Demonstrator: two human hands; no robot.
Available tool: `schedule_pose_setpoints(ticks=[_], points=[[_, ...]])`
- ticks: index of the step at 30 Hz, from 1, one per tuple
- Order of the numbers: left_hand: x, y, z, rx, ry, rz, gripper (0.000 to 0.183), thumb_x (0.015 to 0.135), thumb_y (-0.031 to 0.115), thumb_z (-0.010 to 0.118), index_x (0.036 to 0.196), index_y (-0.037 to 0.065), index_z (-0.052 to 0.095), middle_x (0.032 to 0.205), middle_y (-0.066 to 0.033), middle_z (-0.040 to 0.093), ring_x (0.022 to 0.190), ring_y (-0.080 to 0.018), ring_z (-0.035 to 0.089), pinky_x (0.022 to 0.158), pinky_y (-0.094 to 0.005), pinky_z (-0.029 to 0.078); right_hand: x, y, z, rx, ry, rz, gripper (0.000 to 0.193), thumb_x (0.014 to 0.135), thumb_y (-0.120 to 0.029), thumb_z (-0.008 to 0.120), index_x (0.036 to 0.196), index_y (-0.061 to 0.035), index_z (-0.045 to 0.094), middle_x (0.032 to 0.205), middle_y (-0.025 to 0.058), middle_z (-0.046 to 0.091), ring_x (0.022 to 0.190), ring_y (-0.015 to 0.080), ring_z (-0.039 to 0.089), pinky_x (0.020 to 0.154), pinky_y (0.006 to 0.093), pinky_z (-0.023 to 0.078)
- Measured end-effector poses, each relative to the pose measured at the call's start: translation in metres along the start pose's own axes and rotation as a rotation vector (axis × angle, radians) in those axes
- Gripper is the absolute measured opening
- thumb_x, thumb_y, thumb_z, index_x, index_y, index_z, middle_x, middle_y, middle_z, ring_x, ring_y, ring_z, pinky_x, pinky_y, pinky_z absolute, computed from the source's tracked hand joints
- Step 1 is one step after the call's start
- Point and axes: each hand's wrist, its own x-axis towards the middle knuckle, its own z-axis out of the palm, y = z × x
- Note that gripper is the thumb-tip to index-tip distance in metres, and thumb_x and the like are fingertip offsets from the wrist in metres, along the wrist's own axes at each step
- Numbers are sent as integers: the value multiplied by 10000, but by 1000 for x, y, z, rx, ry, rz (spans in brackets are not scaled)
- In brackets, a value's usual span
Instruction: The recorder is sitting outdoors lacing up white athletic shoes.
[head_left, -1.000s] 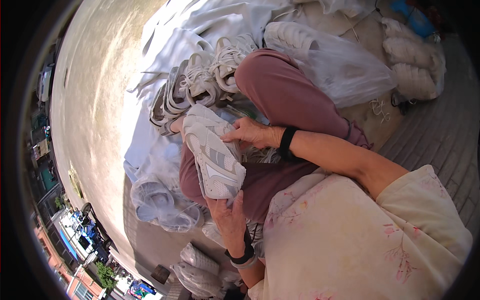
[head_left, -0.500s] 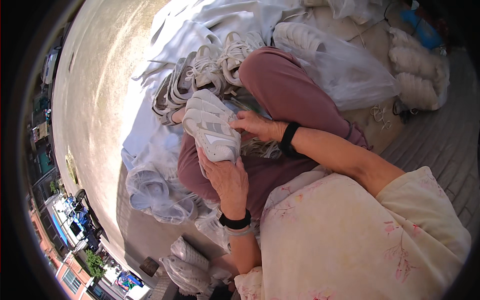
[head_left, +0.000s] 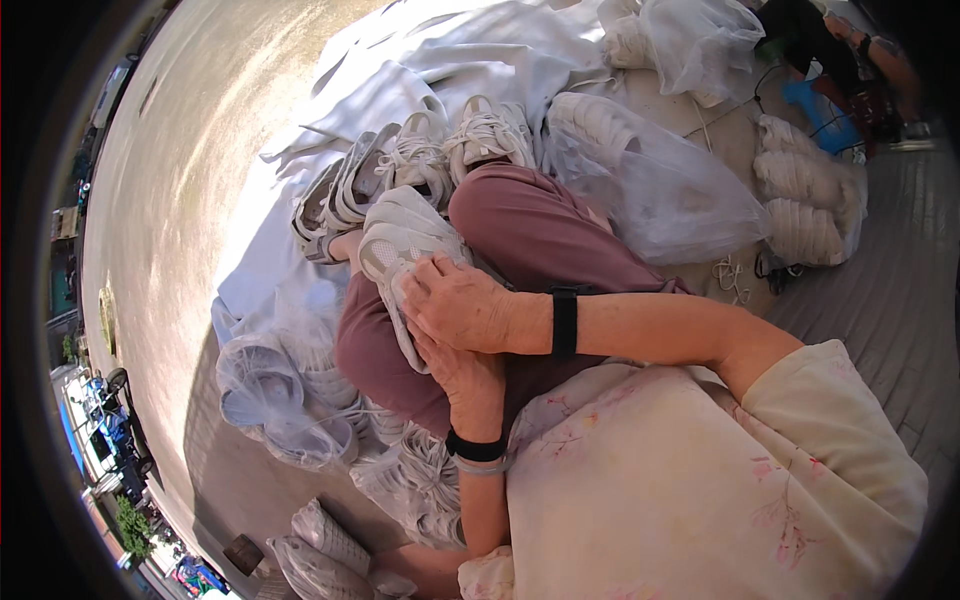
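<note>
A white and grey sneaker (head_left: 400,225) rests over my crossed legs, its mesh panel facing up. My left hand (head_left: 468,380) grips its near end from below; its fingers are mostly hidden under the other hand. Crossing over it, my right hand (head_left: 460,305) is closed on the near part of the sneaker, with bent fingers pressed onto the upper. Just beyond stands a row of similar laced sneakers (head_left: 415,155), and another laced sneaker (head_left: 490,135) sits by my knee.
A pale sheet (head_left: 390,70) spreads on the ground ahead. Clear bags of shoes lie at the left (head_left: 290,400) and right (head_left: 650,190). Stacked wrapped shoe parts (head_left: 800,190) stand farther right. Another person's arm (head_left: 885,65) shows at the far right, near a blue object (head_left: 822,115).
My right hand has moved from the sneaker's right edge to lie across its near part, over my left hand. The sneaker has tilted slightly, and the whole view has shifted.
</note>
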Motion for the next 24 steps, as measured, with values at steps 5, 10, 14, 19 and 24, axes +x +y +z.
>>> schedule_pose_setpoints(ticks=[5,10,14,19,24], points=[[-10,-16,-46,-604,103,0,790,718,41,721,1389,0,306,1428,-249,301,1297,-393,348,1070,-449,301,-4,29,-30,283,-42,253,452,782,-102,607,1177,66,467,1083,204,540,998,382,567,808,415,525],[7,-1,-58,-284,208,-103,933,653,202,818,1388,-2,281,1416,-242,324,1296,-393,346,1067,-466,295,-4,28,-35,105,-184,237,455,761,-87,600,1147,103,453,1079,206,531,1005,356,571,798,362,535],[10,-17,-10,-347,-10,-9,1070,654,282,824,1394,-83,144,1398,-347,272,1311,-471,285,1081,-478,272,-16,26,-15,-22,44,124,468,744,-106,605,1145,94,470,1064,193,534,1005,326,561,797,344,530],[11,-26,0,-249,-38,24,1104,666,335,820,1386,-113,112,1386,-379,235,1291,-493,291,1064,-480,304,-4,28,-9,69,-20,87,436,756,-191,604,1098,72,544,1074,198,547,977,310,565,811,349,501],[22,-22,-37,-564,-290,-215,1168,601,265,840,1426,-69,84,1437,-307,225,1345,-417,249,1093,-447,258,-2,27,-28,103,-91,101,407,757,-211,609,1054,64,572,1067,188,555,949,296,558,870,354,462]])
